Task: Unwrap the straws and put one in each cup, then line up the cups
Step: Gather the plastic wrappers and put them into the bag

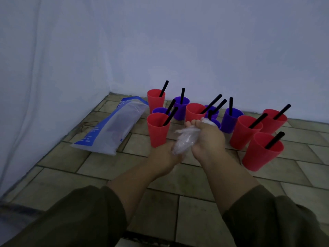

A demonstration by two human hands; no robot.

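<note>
The left hand (pixel 164 155) curls round the lower end of a wad of wrappers (pixel 185 141) and the right hand (pixel 207 139) round the upper end (thin, clear, crinkled film). Just behind them, smooth tapered red cups (pixel 157 132) and purple cups (pixel 229 122) stand in a loose cluster on the matte tiled floor (pixel 99 163). Each holds a stiff black straw (pixel 258 120), leaning. A flat blue-and-clear plastic bag (pixel 110 127) lies to the left.

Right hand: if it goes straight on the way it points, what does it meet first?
Probably the purple cup just beyond the right hand, partly hidden by it; depth is unclear. The hand grips crumpled wrappers.
</note>
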